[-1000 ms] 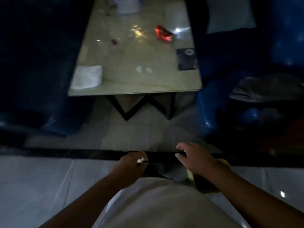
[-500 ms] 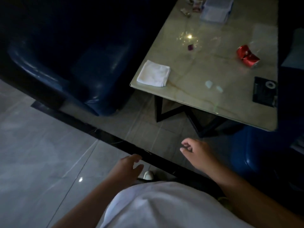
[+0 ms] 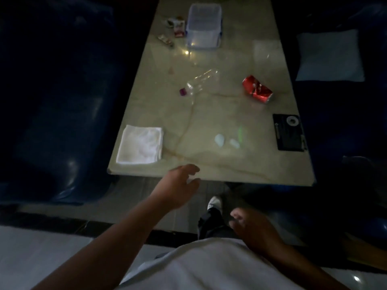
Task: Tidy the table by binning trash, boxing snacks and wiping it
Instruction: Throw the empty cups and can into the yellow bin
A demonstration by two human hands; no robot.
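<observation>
A marble table (image 3: 209, 114) runs away from me in dim light. On it lie a folded white cloth (image 3: 140, 145) at the near left, a crushed red can (image 3: 258, 90), a clear plastic bottle (image 3: 199, 82) on its side with a purple cap, two small pale scraps (image 3: 226, 141), and several snack packets (image 3: 174, 30) beside an empty clear box (image 3: 203, 26) at the far end. My left hand (image 3: 178, 185) is open at the table's near edge, right of the cloth. My right hand (image 3: 253, 229) hangs low near my body, fingers loosely curled, holding nothing.
A black card holder (image 3: 290, 132) sits at the table's right edge. Dark blue sofas flank the table, with a pale cushion (image 3: 328, 55) on the right one. My shoe (image 3: 214, 203) stands on the floor just before the table.
I have come up to the table's near end and now face along it. My left hand rose to the table edge; my right hand dropped toward my body.
</observation>
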